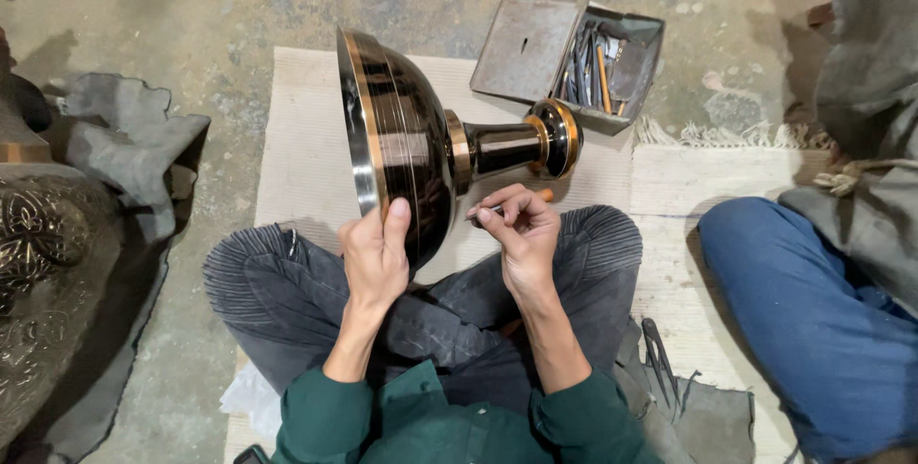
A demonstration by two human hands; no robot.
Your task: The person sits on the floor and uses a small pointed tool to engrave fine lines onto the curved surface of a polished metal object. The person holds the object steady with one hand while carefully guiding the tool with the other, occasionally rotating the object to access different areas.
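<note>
A dark, glossy metal bowl [406, 143] with copper-coloured bands and a flared pedestal foot [557, 137] lies tipped on its side over the person's crossed legs, its wide mouth facing left and its stem pointing right toward an open metal tool box [574, 60]. The left hand [376, 258] sits at the bowl's lower rim, fingers wrapped over the edge and thumb pressed flat against the outer curve, so it is closed on the rim and steadies the bowl from below. The right hand [521, 230] is just beside the bowl's underside, below the stem, its fingers curled tight and pinched around a slim tool [497, 208] with an orange handle end showing past the knuckles; the tool's tip points left toward the bowl's dark belly, very near it, though whether it touches cannot be told. Bowl and legs rest over a pale woven mat [306, 139] on the concrete floor. Thin metal tools [660, 354] lie on a grey cloth at the right, near another person's blue-trousered knee [794, 301]. An embossed brass vessel [43, 263] stands at the left edge.
</note>
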